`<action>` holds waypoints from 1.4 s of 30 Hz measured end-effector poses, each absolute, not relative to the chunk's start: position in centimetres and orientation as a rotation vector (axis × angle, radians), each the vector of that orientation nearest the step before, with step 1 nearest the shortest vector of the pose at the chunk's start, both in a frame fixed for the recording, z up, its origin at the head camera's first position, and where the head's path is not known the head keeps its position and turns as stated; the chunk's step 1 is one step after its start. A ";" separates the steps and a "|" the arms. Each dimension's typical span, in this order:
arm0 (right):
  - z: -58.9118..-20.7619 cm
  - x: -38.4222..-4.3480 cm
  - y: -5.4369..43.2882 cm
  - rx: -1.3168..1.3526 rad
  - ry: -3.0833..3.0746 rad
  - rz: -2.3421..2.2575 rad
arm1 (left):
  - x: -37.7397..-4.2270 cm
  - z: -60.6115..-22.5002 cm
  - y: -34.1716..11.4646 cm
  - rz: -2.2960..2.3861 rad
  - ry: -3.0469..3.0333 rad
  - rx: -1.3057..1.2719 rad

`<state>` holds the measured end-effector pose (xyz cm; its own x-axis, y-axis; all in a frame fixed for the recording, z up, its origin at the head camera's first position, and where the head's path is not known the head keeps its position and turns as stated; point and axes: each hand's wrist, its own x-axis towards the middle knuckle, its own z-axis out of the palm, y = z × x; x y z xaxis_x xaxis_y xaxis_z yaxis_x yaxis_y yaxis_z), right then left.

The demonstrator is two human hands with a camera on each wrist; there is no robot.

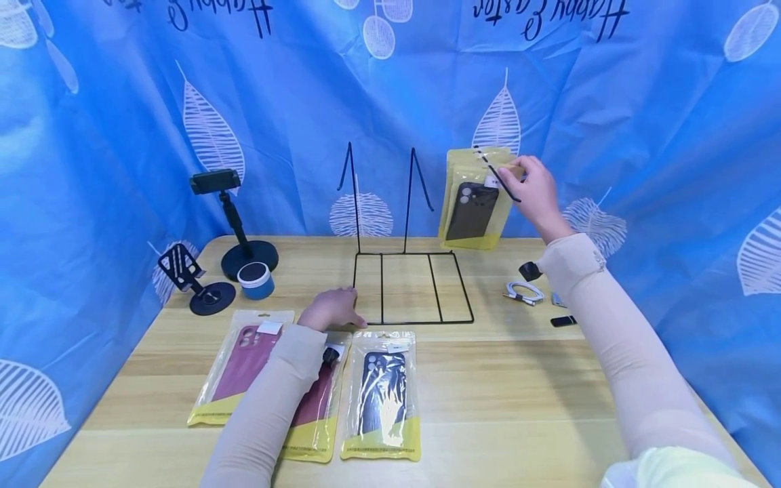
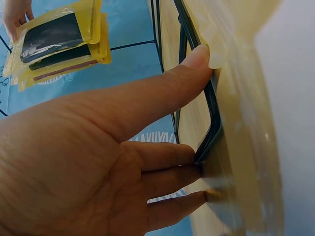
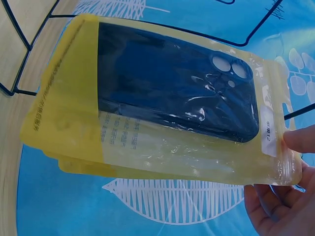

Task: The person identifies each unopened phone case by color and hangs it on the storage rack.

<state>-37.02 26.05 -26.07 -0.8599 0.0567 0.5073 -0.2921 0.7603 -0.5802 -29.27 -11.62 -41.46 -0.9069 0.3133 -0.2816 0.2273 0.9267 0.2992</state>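
At the back right, my right hand (image 1: 535,193) pinches the top edge of a bagged phone case (image 1: 472,210), dark inside a clear and yellow pouch. Other pouches hang behind it along the right arm (image 1: 503,183) of a black wire rack (image 1: 407,253). Close up in the right wrist view, the dark case (image 3: 172,81) shows camera holes and a white label. My left hand (image 1: 329,309) holds the front left corner of the rack's base, thumb on the wire and fingertips by the corner. Beside that hand lie bagged cases: two reddish ones (image 1: 247,359) and a dark one (image 1: 383,393).
At the left stand a black phone stand (image 1: 249,257), a smaller folding stand (image 1: 210,298) and a blue round tin (image 1: 256,281). A coiled white cable (image 1: 525,293) and a small black stick (image 1: 563,321) lie at the right. Blue cloth (image 1: 293,102) hangs around the table.
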 end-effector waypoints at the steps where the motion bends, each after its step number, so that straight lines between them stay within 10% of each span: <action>1: -26.1 -37.2 26.0 0.176 -2.448 0.918 | -29.3 -41.5 -11.6 0.375 2.758 0.397; 19: -26.6 -38.2 26.9 0.139 -2.377 1.004 | -29.3 -41.8 -11.4 0.318 2.758 0.387; 33: -33.1 -31.0 28.9 0.111 -2.624 0.933 | -29.0 -41.0 -11.4 0.362 2.744 0.385; 42: -40.2 -27.9 27.3 0.644 -3.363 0.658 | -28.7 -41.0 -11.4 0.406 2.745 0.380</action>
